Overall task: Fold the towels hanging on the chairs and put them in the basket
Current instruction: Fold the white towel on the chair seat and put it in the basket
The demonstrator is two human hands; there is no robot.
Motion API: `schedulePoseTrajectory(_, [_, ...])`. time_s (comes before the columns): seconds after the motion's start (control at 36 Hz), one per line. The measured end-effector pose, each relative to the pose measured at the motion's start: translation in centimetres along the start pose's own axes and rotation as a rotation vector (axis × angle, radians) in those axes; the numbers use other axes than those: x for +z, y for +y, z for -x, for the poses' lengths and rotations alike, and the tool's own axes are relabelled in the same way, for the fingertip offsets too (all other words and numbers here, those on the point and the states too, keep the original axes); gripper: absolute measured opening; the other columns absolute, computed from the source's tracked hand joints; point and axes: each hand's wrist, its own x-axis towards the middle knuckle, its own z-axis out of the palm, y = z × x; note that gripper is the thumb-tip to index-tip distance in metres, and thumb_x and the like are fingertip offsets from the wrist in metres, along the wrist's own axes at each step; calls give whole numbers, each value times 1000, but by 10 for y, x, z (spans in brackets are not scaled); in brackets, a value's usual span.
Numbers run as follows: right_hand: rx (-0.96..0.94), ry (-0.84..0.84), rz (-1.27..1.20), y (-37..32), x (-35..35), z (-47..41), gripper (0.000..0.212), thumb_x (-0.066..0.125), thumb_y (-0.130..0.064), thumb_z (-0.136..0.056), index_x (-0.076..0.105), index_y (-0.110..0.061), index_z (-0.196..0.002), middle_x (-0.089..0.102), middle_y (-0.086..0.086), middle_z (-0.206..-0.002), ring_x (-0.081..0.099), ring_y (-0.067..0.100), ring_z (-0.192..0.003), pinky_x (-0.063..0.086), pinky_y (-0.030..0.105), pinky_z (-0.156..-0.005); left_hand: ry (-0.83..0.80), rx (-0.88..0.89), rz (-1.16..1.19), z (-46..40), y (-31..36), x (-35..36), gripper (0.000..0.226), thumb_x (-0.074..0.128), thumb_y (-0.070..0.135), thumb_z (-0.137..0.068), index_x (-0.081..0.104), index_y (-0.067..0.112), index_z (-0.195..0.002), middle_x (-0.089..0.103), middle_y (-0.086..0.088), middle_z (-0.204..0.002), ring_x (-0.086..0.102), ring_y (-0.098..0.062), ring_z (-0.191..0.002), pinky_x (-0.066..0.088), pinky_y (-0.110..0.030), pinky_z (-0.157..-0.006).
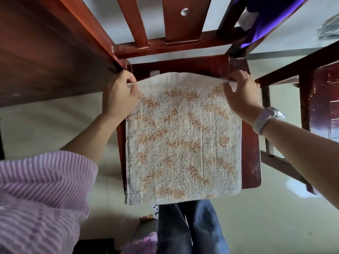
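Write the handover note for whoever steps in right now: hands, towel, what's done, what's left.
Left hand: pinching the towel's far left corner.
Right hand: pinching the far right corner.
Towel: white with orange flecks, lying flat on the chair seat, near edge overhanging the front, far edge lifted off the seat.
Done: towel is off the chair back and spread out.
Left: finish folding it and put it in the basket, which is not in view. A purple cloth hangs on the next chair.

A room in a home: a red-brown wooden chair point(251, 162) stands beside a dark wooden table point(45, 52) on a pale glossy tiled floor point(256, 217).
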Motion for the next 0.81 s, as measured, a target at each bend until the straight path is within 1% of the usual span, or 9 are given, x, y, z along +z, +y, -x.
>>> schedulePoseTrajectory(0.06, [-2,29,-166,-1,-10,13,21,51,-13,-89,58,-5,-106,62,8,-103,55,24,-92,41,23,-78,-126,-81,257,5,7,-13,9,52,7,-87,52,15,-83,60,-1,-78,55,-9,-71,41,-28,-62])
schedulePoseTrajectory(0.11, [-14,-89,-271,0,-24,26,17,55,-7,-87,61,-4,-102,59,3,-93,53,18,-82,37,8,-60,-494,-212,477,10,14,-33,20,58,2,-86,52,20,-79,57,5,-65,51,0,-54,41,-18,-54])
schedulePoseTrajectory(0.22, [0,-1069,-254,5,-66,57,14,63,-18,-84,64,-32,-86,68,-16,-83,65,6,-84,48,13,-70,-1460,-264,180,24,20,-66,17,62,8,-83,59,14,-99,64,15,-59,54,5,-54,39,-10,-52])
schedulePoseTrajectory(0.28, [65,-1382,-223,6,-75,70,18,63,-21,-84,63,-39,-83,68,-25,-80,63,-7,-78,50,14,-66,-1676,-269,35,31,22,-68,11,61,10,-86,62,16,-95,64,15,-58,52,6,-52,38,-10,-51])
schedulePoseTrajectory(0.33, [21,-1319,-172,9,-69,74,17,62,-22,-85,61,-39,-82,65,-24,-77,60,-14,-74,46,7,-64,-1543,-230,-15,31,18,-59,8,61,12,-87,65,19,-86,63,13,-65,51,5,-55,40,-12,-55])
schedulePoseTrajectory(0.47, [114,-414,-202,15,-35,49,12,58,-11,-88,68,-4,-91,54,-4,-67,49,12,-61,35,4,-48,-609,-143,1,26,-7,-24,10,60,12,-86,68,7,-87,68,-9,-95,60,-19,-82,43,-29,-75])
schedulePoseTrajectory(0.56, [88,-164,-22,24,-21,34,16,58,-16,-87,65,-2,-91,53,6,-80,51,25,-76,33,11,-53,-277,-73,-67,26,-16,-7,14,60,7,-84,70,0,-92,61,-13,-110,57,-26,-100,39,-26,-84])
schedulePoseTrajectory(0.67, [18,-159,141,35,-5,25,20,55,-17,-88,65,-2,-99,52,18,-117,41,33,-113,31,33,-95,-248,22,-131,30,-22,6,15,56,6,-87,69,2,-92,47,-10,-136,39,-31,-125,35,-40,-101])
schedulePoseTrajectory(0.81, [18,-159,190,30,-1,31,22,49,-15,-90,61,-1,-103,48,21,-118,39,35,-112,32,39,-98,-216,109,-166,34,-19,9,14,57,5,-86,67,-2,-93,57,-13,-110,49,-31,-106,42,-38,-91])
